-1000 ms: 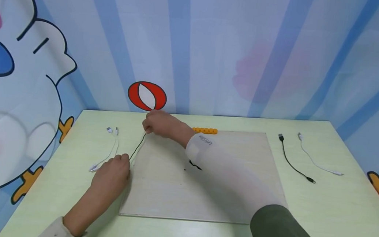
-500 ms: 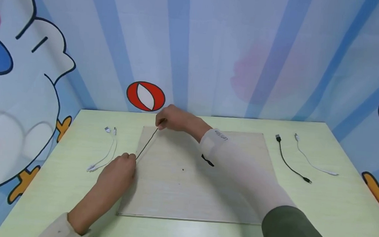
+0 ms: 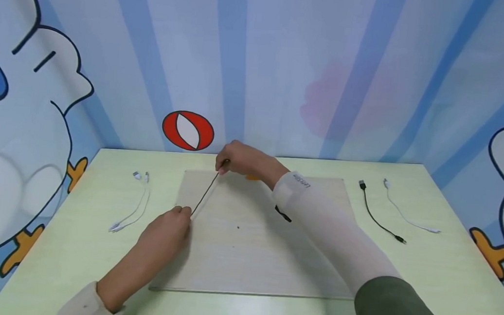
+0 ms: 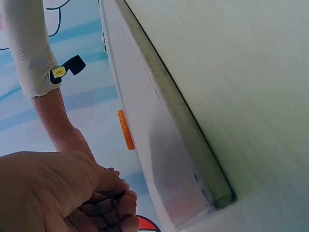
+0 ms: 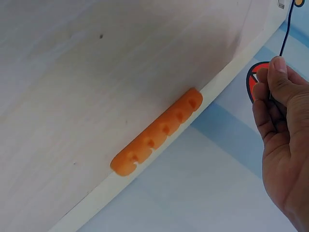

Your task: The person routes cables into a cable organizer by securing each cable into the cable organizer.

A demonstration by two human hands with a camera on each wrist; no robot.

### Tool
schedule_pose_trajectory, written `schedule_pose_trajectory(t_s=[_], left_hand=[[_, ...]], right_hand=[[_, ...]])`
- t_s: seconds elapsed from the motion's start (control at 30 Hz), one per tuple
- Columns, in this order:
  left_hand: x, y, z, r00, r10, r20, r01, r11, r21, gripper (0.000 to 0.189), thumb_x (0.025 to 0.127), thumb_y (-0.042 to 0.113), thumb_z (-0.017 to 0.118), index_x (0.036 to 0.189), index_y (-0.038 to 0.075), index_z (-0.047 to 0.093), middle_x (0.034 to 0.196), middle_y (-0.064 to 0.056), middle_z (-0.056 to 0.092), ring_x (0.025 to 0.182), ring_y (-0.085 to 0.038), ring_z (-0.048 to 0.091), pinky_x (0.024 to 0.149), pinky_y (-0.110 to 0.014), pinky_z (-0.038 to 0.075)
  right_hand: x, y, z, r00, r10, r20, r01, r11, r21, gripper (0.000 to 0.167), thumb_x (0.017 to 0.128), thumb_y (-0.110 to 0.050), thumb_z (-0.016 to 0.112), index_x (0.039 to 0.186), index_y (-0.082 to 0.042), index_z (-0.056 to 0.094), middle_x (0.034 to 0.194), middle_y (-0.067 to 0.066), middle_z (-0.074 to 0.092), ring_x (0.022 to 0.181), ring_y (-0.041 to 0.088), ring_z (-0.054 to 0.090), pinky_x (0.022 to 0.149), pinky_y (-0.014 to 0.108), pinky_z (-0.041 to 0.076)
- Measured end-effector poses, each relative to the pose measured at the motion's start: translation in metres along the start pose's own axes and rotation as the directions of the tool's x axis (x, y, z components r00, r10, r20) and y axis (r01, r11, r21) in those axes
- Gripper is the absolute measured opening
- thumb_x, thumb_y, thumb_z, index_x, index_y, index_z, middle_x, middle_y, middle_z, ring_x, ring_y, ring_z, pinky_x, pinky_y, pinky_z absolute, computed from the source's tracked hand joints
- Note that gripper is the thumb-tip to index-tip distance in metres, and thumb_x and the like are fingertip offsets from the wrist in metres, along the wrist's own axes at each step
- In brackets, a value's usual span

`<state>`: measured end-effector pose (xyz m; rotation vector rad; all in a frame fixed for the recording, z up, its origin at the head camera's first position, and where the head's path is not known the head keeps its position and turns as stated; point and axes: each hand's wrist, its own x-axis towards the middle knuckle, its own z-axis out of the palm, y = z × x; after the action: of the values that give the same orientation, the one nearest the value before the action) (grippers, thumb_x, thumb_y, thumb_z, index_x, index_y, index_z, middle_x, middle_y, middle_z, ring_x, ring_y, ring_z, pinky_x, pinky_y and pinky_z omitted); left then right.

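A thin black cable (image 3: 204, 194) runs taut and slanting between my two hands, over the left part of a pale board (image 3: 226, 273). My left hand (image 3: 166, 234) pinches its lower end near the board's left edge. Farther back, my right hand (image 3: 242, 158) pinches the upper end between thumb and fingers, above the board's far edge. In the right wrist view the cable leads away from that thumb tip, and the other fingers curl inward. An orange strip with several notches (image 5: 157, 133) lies along the board's far edge, mostly hidden behind the right arm in the head view.
White cables (image 3: 117, 227) lie on the table (image 3: 51, 260) left of the board. To its right are a black USB cable (image 3: 373, 214) and a white cable (image 3: 432, 230). A printed cartoon backdrop (image 3: 275, 81) rises behind the table.
Both hands have shifted right with the black cable, the right hand farther than the left. The cable has moved from the board's left edge to over the board.
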<state>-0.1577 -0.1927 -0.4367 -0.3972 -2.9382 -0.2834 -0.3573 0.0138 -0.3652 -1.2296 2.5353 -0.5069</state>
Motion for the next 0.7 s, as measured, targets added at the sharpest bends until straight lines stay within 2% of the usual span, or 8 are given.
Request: schedule_pose_trajectory(t_s=[0.03,0.1,0.23,0.33,0.37,0.43,0.6,0.7], left_hand=[[-0.002,0.01,-0.013,1.0,-0.001,-0.007,0.001,1.0,-0.017,0.012,0.099,-0.006,0.07,0.092,0.0,0.063,0.081,-0.013,0.066,0.065,-0.025,0.065,0.06,-0.048,0.057],[-0.002,0.011,-0.011,0.999,0.016,-0.045,-0.017,0.999,-0.032,0.013,0.101,-0.004,0.069,0.092,0.0,0.062,0.08,-0.012,0.065,0.063,-0.026,0.064,0.057,-0.046,0.055],[0.006,-0.006,0.024,0.992,0.043,-0.117,-0.048,0.998,-0.034,0.016,0.105,0.004,0.065,0.089,0.003,0.061,0.075,-0.01,0.063,0.06,-0.026,0.063,0.053,-0.05,0.052],[0.013,-0.016,0.045,0.992,0.035,-0.123,-0.041,0.998,-0.048,0.016,0.106,0.007,0.063,0.09,0.005,0.061,0.074,-0.009,0.063,0.06,-0.025,0.064,0.052,-0.05,0.051],[0.014,-0.016,0.046,0.992,0.031,-0.124,-0.038,0.998,-0.055,0.017,0.107,0.007,0.062,0.09,0.005,0.061,0.073,-0.009,0.063,0.06,-0.024,0.064,0.052,-0.048,0.05],[0.016,-0.01,0.044,0.993,0.022,-0.117,-0.03,0.997,-0.068,0.017,0.105,0.006,0.063,0.089,0.006,0.059,0.073,-0.009,0.064,0.06,-0.024,0.064,0.052,-0.049,0.05],[0.015,0.02,0.013,0.999,0.005,-0.051,-0.01,0.994,-0.109,0.016,0.104,-0.001,0.064,0.09,0.003,0.058,0.075,-0.014,0.067,0.064,-0.027,0.068,0.055,-0.049,0.054],[0.02,0.025,0.015,0.999,0.008,-0.033,-0.011,0.995,-0.1,0.016,0.104,-0.001,0.064,0.09,0.004,0.059,0.075,-0.013,0.068,0.063,-0.024,0.067,0.054,-0.046,0.053]], right_hand=[[-0.001,0.001,-0.001,1.0,0.002,0.001,-0.002,1.0,0.002,0.02,0.109,-0.01,0.075,0.125,-0.003,0.085,0.126,0.009,0.084,0.114,0.024,0.075,0.105,0.033,0.062],[-0.003,0.003,-0.002,1.0,0.01,0.005,-0.01,1.0,0.005,0.02,0.109,-0.01,0.075,0.125,-0.003,0.085,0.127,0.009,0.084,0.115,0.024,0.075,0.105,0.033,0.062],[-0.009,0.009,-0.004,1.0,0.028,0.007,-0.028,1.0,0.01,0.021,0.11,-0.009,0.073,0.126,-0.004,0.085,0.129,0.01,0.084,0.119,0.025,0.077,0.107,0.034,0.062],[-0.014,0.013,-0.004,0.999,0.041,0.008,-0.041,0.999,0.012,0.021,0.111,-0.008,0.071,0.126,-0.004,0.085,0.129,0.009,0.084,0.121,0.025,0.077,0.108,0.035,0.062],[-0.016,0.015,-0.004,0.999,0.044,0.009,-0.044,0.999,0.013,0.021,0.111,-0.008,0.071,0.126,-0.004,0.085,0.129,0.01,0.084,0.121,0.025,0.077,0.109,0.035,0.062],[-0.019,0.018,-0.004,0.999,0.046,0.009,-0.046,0.999,0.017,0.022,0.111,-0.007,0.07,0.126,-0.004,0.085,0.13,0.01,0.084,0.122,0.025,0.078,0.109,0.035,0.061],[-0.028,0.024,-0.006,0.998,0.057,0.002,-0.057,0.998,0.016,0.023,0.112,-0.005,0.068,0.127,-0.003,0.084,0.131,0.011,0.083,0.124,0.027,0.077,0.11,0.036,0.061],[-0.033,0.027,-0.007,0.998,0.064,-0.002,-0.064,0.998,0.003,0.023,0.112,-0.004,0.066,0.127,-0.002,0.084,0.131,0.012,0.082,0.125,0.028,0.075,0.111,0.038,0.06]])
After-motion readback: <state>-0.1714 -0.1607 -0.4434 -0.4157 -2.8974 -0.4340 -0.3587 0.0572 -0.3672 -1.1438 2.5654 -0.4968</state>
